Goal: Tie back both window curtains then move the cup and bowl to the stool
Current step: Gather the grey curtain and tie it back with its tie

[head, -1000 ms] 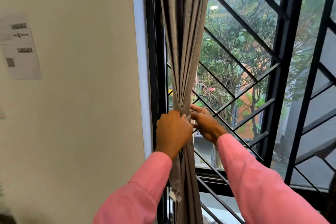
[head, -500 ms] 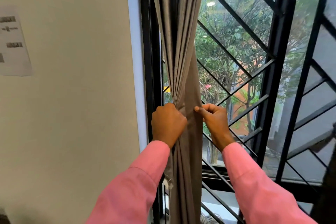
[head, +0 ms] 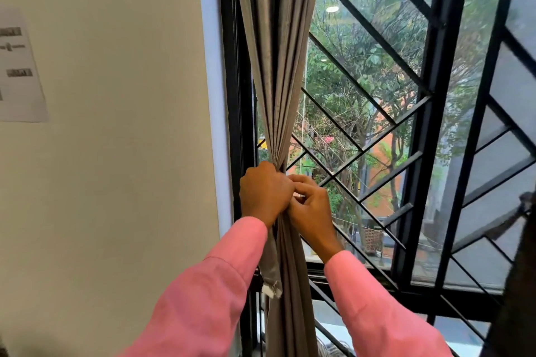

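The right hand [head: 311, 207] is closing in from 3 o'clock and now touching the left hand [head: 265, 191], which is gripping the gathered curtain [head: 278, 81] at the window's [head: 429, 124] 9 o'clock edge, curled tight round the bunch. The right fingers [head: 307, 184] are pinching at that bunch, on cloth or a tie I cannot tell. Likely the tying is getting under way, with cup, bowl and stool lying out of view.

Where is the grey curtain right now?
In the head view, the grey curtain hangs gathered at the left edge of the window, right of the cream wall, with the left hand gripping it, the right hand alongside.
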